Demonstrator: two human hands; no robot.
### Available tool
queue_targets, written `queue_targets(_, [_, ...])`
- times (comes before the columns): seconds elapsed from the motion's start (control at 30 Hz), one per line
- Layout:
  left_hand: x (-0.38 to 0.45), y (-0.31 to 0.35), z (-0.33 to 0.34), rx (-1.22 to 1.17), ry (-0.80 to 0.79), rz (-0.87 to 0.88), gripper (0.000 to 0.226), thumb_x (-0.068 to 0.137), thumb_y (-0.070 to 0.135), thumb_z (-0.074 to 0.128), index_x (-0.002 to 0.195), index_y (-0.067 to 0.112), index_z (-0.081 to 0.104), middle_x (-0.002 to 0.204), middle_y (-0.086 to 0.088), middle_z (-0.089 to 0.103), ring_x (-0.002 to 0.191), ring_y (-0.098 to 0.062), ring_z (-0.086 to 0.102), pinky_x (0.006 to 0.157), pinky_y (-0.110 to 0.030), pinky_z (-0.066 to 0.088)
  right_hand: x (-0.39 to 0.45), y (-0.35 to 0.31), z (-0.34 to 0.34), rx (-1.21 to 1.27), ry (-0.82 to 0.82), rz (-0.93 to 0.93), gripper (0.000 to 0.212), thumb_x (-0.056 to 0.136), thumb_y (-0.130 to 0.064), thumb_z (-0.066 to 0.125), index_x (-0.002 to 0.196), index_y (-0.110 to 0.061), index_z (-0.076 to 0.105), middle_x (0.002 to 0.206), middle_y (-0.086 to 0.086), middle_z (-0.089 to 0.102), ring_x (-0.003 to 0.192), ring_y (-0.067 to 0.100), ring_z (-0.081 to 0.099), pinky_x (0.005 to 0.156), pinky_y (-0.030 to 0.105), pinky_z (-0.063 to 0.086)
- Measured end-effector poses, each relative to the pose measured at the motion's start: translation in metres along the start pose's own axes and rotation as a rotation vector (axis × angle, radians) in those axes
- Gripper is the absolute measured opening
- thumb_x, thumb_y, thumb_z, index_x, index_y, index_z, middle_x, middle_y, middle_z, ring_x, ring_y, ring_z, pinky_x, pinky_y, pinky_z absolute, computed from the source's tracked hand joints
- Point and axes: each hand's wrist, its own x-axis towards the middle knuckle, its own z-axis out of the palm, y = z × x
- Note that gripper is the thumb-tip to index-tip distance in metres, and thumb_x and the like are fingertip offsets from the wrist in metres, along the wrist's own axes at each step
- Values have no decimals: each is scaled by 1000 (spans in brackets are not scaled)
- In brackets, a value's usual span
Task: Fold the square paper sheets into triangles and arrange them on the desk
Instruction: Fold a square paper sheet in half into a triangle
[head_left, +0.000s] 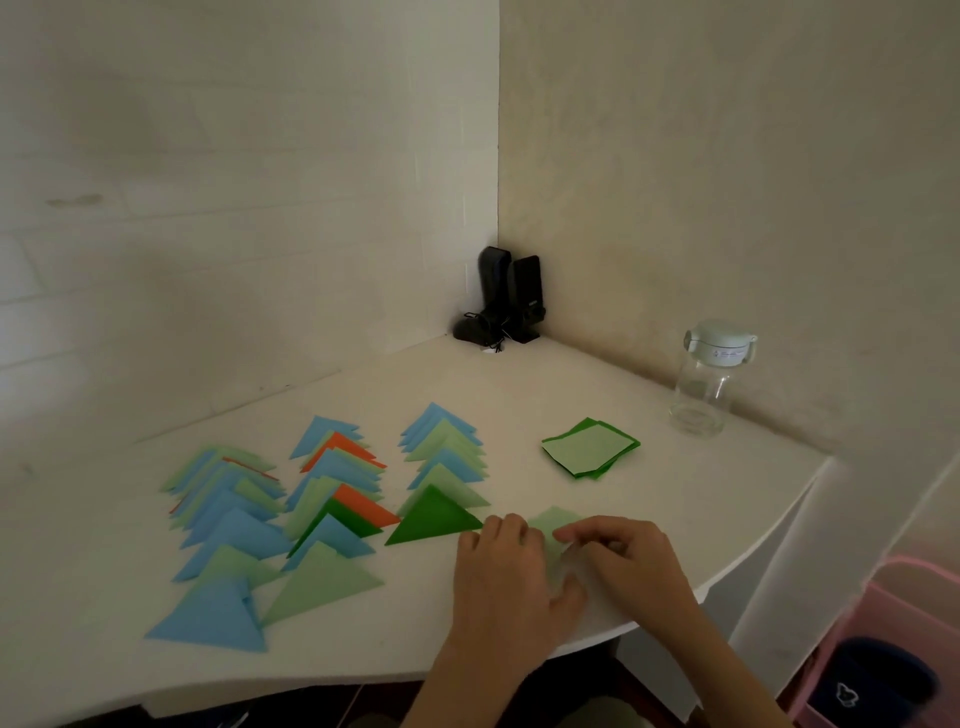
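A light green paper sheet (555, 525) lies near the front edge of the white desk (597, 395), mostly covered by both hands. My left hand (506, 566) presses flat on its left part. My right hand (621, 551) pinches its top edge with the fingertips. A small stack of green square sheets (590, 448) lies behind the hands to the right. Three rows of folded triangles run away from me on the left: a blue and green row (223, 525), a row with orange ones (335, 493), and a row ending in a dark green triangle (434, 519).
Two black speakers (511, 296) stand in the far corner against the walls. A clear bottle with a pale lid (709, 376) stands at the right by the wall. A pink bin (883, 649) sits off the desk's right edge, low down.
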Motion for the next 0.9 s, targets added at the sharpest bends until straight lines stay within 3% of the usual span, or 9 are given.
queue_targets(0.07, [2, 1, 1, -13, 8, -31, 26, 69, 48, 52, 68, 23, 59, 70, 6, 55, 66, -16, 52, 59, -32, 42, -3, 2, 0, -6, -20, -45, 45, 75, -6, 58, 74, -48, 72, 78, -20, 70, 73, 14, 63, 73, 36, 52])
queue_targets(0.2, [3, -5, 8, -48, 40, 3, 5, 70, 32, 62, 70, 28, 59, 72, 13, 58, 68, -11, 55, 60, -27, 41, -6, 1, -4, 19, 21, -138, 35, 69, -20, 62, 87, -50, 69, 85, -15, 62, 80, 9, 55, 69, 16, 43])
queue_targets(0.27, [1, -13, 8, -111, 39, 3, 7, 69, 27, 66, 71, 29, 60, 74, 15, 61, 71, -8, 55, 61, -24, 40, -5, 3, -2, -80, 55, -153, 27, 71, -30, 75, 89, -49, 68, 87, -15, 53, 85, 7, 52, 68, 15, 42])
queue_targets(0.37, [-3, -26, 5, -203, 52, -34, 8, 67, 24, 66, 71, 29, 62, 79, 18, 64, 76, -4, 54, 66, -22, 36, -3, 9, 8, -299, 88, -151, 21, 67, -59, 68, 83, -45, 68, 88, -18, 49, 86, 0, 50, 66, 15, 40])
queue_targets(0.5, [-7, -40, 2, -243, 49, -136, 17, 64, 20, 79, 70, 27, 64, 80, 16, 64, 77, -11, 51, 67, -25, 33, 1, 8, 13, -332, 108, -124, 18, 70, -61, 67, 72, -43, 67, 87, -18, 51, 85, 1, 50, 64, 15, 36])
queue_targets(0.7, [-5, -40, 5, -267, 76, -282, 13, 73, 31, 76, 77, 23, 68, 80, 11, 54, 79, -13, 40, 70, -28, 35, 3, 3, 15, -356, 82, -82, 22, 72, -63, 63, 58, -51, 52, 87, -17, 52, 85, 2, 48, 70, 22, 40])
queue_targets(0.83, [0, -32, 5, -185, -3, -336, 29, 81, 54, 61, 87, 26, 65, 89, 10, 52, 88, -14, 41, 79, -31, 37, 9, -3, 18, -383, 56, -4, 25, 69, -69, 60, 58, -47, 56, 87, -17, 52, 87, 3, 48, 76, 24, 42])
queue_targets(0.9, [1, -32, 7, -163, 22, -340, 33, 77, 59, 59, 81, 27, 65, 83, 10, 52, 84, -16, 44, 74, -32, 40, 12, -4, 20, -389, 61, 23, 29, 66, -72, 60, 57, -44, 57, 86, -17, 51, 87, 4, 47, 75, 24, 41])
